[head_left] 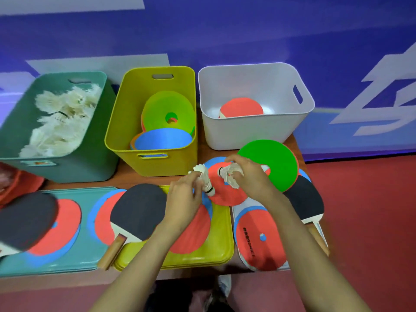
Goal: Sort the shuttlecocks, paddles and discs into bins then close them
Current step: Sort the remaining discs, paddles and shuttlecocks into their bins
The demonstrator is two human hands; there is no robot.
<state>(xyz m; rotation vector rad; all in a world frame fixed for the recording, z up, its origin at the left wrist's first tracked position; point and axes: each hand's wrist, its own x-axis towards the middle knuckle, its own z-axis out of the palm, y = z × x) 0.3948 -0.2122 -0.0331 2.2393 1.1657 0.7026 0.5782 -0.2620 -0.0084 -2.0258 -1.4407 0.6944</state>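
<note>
My left hand (183,199) pinches a white shuttlecock (203,180), cork end pointing down-right. My right hand (249,174) grips a second shuttlecock (230,176) over a red disc (227,194). A teal bin (94,122) at the back left holds several shuttlecocks. The yellow bin (126,113) holds green, blue and orange discs. The white bin (238,136) holds a red paddle (242,108). A black paddle (139,210) lies across the yellow lid (222,251). Another black paddle (304,199) lies at the right under a green disc (273,161).
A teal lid (90,248) at the front left carries red and blue discs and a black paddle (24,221). A white lid (236,210) at the front right carries a red disc (261,237). Red floor lies right of the wooden table's edge. A blue wall stands behind the bins.
</note>
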